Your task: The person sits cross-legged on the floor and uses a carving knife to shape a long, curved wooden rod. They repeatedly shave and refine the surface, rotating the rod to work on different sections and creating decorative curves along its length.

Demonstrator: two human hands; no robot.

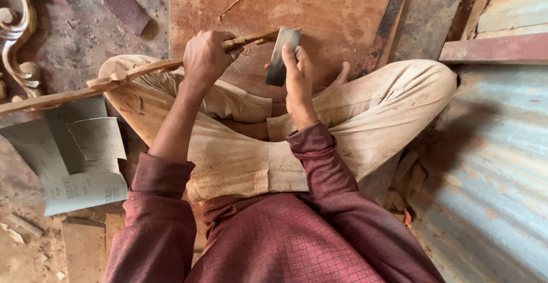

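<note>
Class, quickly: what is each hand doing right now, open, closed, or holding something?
Left hand: closed around the long carved wooden strip.
Right hand: closed on a folded piece of sandpaper, pressed against the strip's end.

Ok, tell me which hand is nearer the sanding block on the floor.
Left. The left hand grips the carved wooden strip just right of and below the sanding block; the right hand, holding folded sandpaper, is farther right.

My sleeves are maroon with a fine grid pattern, my trousers dusty beige. The carved strip is pale tan wood; against it, a dark grey folded sandpaper. Left of the strip lie grey-white sheets. Beyond it the board is reddish-brown.
</note>
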